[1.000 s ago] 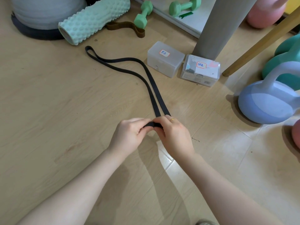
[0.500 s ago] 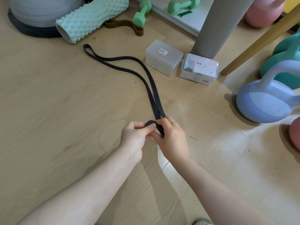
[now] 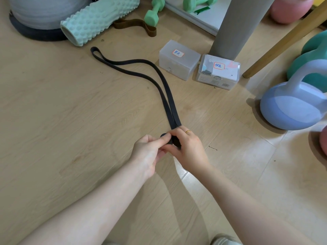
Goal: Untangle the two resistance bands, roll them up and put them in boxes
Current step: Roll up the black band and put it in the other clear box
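Note:
A long black resistance band [image 3: 141, 71] lies stretched across the wooden floor, its far loop near the foam roller. Its near end is wound into a small tight roll between my hands. My left hand [image 3: 150, 152] pinches the roll from the left and my right hand [image 3: 187, 147], with a ring, grips it from the right. A brown band [image 3: 136, 25] lies at the back beside a green dumbbell. Two translucent lidded boxes stand at the back: a left box [image 3: 178, 61] and a right box [image 3: 219, 71], each with a label.
A mint foam roller [image 3: 99, 18] and a grey ball on a dark ring [image 3: 44, 16] sit at the back left. Green dumbbells [image 3: 154, 11], a grey post [image 3: 242, 23] and a wooden leg [image 3: 283, 41] stand behind. Blue [image 3: 292, 105] and teal kettlebells sit right.
The near end of the black band has been rolled into a small coil between my fingers. My hands have shifted slightly to the right, and the band's two strands lie closer together.

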`<action>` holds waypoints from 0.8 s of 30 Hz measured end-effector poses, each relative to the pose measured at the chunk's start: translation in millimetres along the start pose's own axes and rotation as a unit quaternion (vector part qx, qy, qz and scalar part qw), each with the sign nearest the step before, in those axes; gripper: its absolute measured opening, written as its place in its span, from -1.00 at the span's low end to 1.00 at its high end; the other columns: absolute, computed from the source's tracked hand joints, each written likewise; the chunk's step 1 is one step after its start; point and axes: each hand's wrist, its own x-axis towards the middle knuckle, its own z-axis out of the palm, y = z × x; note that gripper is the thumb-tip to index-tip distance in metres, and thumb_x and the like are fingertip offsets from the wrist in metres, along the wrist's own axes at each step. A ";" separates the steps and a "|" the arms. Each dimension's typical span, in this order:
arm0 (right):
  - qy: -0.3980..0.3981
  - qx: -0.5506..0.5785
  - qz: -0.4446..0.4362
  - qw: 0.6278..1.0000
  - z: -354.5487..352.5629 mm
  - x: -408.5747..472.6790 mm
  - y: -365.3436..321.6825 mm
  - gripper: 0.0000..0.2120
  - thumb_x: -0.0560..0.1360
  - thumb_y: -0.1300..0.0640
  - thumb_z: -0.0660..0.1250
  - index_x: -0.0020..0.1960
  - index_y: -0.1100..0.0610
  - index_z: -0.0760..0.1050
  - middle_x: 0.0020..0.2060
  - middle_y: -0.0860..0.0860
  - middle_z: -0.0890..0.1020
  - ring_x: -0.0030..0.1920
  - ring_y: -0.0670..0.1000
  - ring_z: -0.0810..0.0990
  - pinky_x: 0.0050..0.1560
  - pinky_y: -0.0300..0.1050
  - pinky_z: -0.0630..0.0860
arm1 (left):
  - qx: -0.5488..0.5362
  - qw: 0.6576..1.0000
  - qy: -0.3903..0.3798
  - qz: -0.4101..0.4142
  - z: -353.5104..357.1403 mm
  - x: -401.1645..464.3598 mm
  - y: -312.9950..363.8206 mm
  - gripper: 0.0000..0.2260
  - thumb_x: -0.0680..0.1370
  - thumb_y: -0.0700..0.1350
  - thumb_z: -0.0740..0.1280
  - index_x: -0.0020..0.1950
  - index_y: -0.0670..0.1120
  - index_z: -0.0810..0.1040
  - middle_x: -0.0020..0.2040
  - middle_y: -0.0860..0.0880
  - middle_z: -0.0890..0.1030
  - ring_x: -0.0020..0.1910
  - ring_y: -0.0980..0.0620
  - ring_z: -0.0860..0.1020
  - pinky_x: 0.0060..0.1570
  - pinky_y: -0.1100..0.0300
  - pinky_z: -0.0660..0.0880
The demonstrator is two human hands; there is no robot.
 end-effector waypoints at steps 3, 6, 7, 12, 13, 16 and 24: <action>-0.032 0.003 -0.036 0.999 -13.3 -4.6 11.2 -0.73 0.46 0.01 0.30 0.03 0.18 0.55 -0.12 0.02 0.56 -0.15 -0.02 0.52 -0.18 -0.19 0.45 | 0.086 0.995 -0.050 -0.023 -7.0 3.3 6.6 -0.83 0.41 -0.24 0.45 -0.21 -0.13 0.46 -0.11 -0.15 0.67 -0.15 -0.01 0.65 0.01 0.11 0.55; -0.067 -0.005 -0.097 0.993 -15.9 -11.5 16.4 -0.80 0.48 0.19 0.32 0.09 0.18 0.53 -0.08 0.04 0.57 -0.10 0.01 0.52 -0.09 -0.23 0.44 | 0.194 0.974 -0.108 -0.035 -12.3 4.3 13.4 -0.81 0.41 -0.25 0.45 0.00 -0.14 0.55 -0.07 -0.13 0.68 -0.07 0.00 0.66 0.00 0.17 0.55; -0.070 -0.017 -0.117 0.990 -12.9 -13.3 17.3 -0.79 0.47 0.24 0.33 0.10 0.18 0.52 -0.08 0.05 0.58 -0.11 0.04 0.54 -0.07 -0.24 0.43 | 0.240 0.964 -0.115 -0.026 -11.7 4.0 13.5 -0.82 0.42 -0.24 0.45 0.00 -0.14 0.57 -0.06 -0.12 0.69 -0.04 0.02 0.65 0.01 0.19 0.54; -0.039 -0.006 -0.096 0.995 -7.0 -14.4 18.2 -0.77 0.44 0.28 0.37 0.09 0.17 0.55 -0.11 0.04 0.58 -0.13 0.03 0.53 -0.13 -0.24 0.45 | 0.264 0.960 -0.090 0.005 -6.5 1.7 7.2 -0.88 0.44 -0.22 0.44 -0.04 -0.14 0.63 -0.11 -0.08 0.69 -0.08 0.07 0.65 0.02 0.24 0.54; -0.029 -0.001 -0.090 0.996 -7.0 -14.4 18.3 -0.77 0.43 0.28 0.38 0.08 0.17 0.55 -0.12 0.04 0.57 -0.14 -0.01 0.49 -0.14 -0.29 0.42 | 0.266 0.960 -0.084 0.016 -7.0 2.4 6.0 -0.89 0.44 -0.21 0.44 -0.05 -0.11 0.64 -0.12 -0.06 0.70 -0.08 0.09 0.64 0.01 0.25 0.53; -0.009 -0.023 -0.084 0.996 -2.6 -13.4 14.2 -0.75 0.40 0.25 0.42 0.07 0.17 0.53 -0.12 0.04 0.54 -0.17 -0.09 0.39 -0.14 -0.33 0.35 | 0.293 0.951 -0.062 0.082 -7.1 2.4 6.2 -0.88 0.43 -0.17 0.45 -0.10 0.03 0.66 -0.15 0.02 0.69 -0.09 0.13 0.63 -0.01 0.27 0.49; -0.200 0.130 0.063 0.969 -38.2 22.4 6.7 -0.70 0.46 0.22 0.38 0.13 0.03 0.39 0.19 -0.12 0.49 0.14 -0.13 0.50 0.03 -0.42 0.46 | 0.551 0.793 -0.051 0.257 -31.4 -1.2 27.1 -0.82 0.44 -0.04 0.42 0.02 0.13 0.66 -0.28 -0.02 0.67 -0.36 0.03 0.55 -0.30 0.16 0.46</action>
